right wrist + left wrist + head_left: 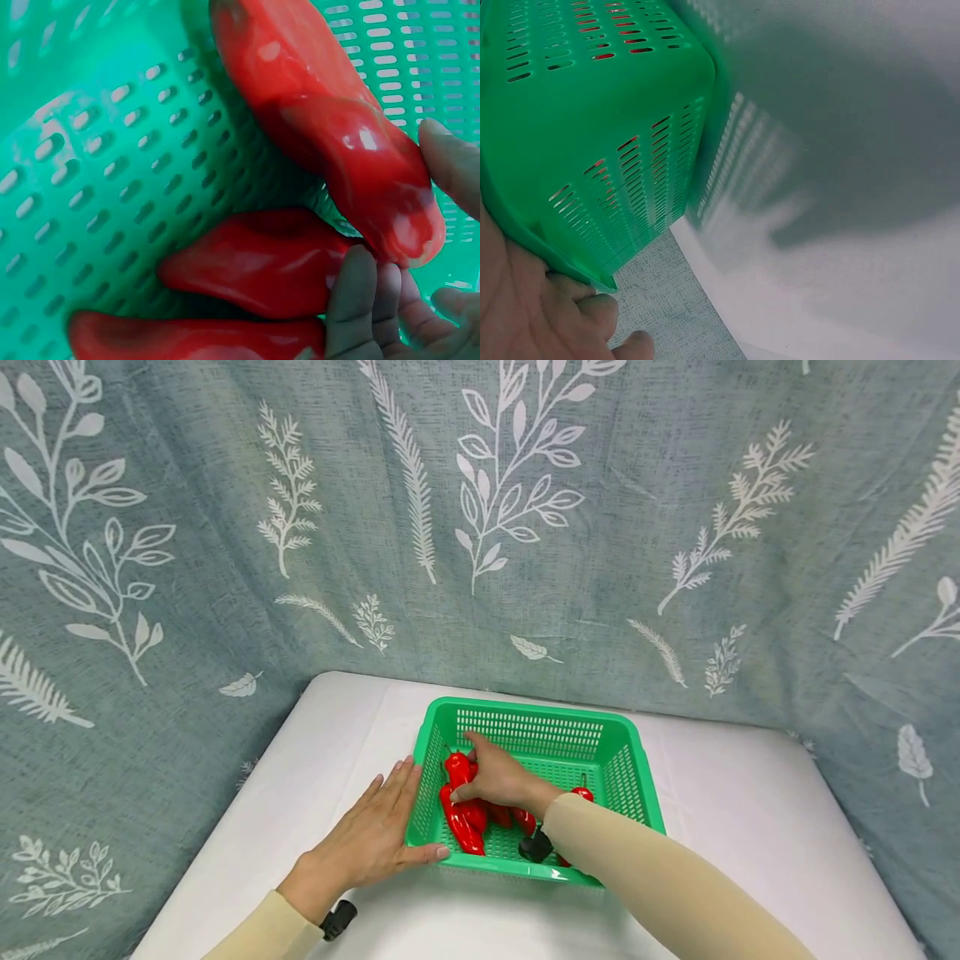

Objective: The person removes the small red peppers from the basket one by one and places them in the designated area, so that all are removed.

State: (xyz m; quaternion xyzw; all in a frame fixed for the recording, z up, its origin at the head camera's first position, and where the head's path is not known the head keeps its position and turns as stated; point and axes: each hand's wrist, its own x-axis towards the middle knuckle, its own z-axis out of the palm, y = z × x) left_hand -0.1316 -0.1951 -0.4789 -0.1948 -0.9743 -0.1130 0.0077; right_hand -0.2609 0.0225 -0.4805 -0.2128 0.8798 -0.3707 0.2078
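Note:
My right hand reaches into a green plastic basket that holds several red peppers. In the right wrist view, the thumb presses one side of a glossy red pepper, with the fingers at its stem end. That pepper lies across another large red pepper. Two more, a pointed pepper and a long pepper, rest on the slotted floor beside the fingers. My left hand lies along the basket's left side with straight fingers, its thumb on the near rim.
The basket stands on a white-covered table. A grey-green curtain with white leaf prints hangs behind and at both sides. One red pepper lies farther right in the basket, partly behind the right forearm.

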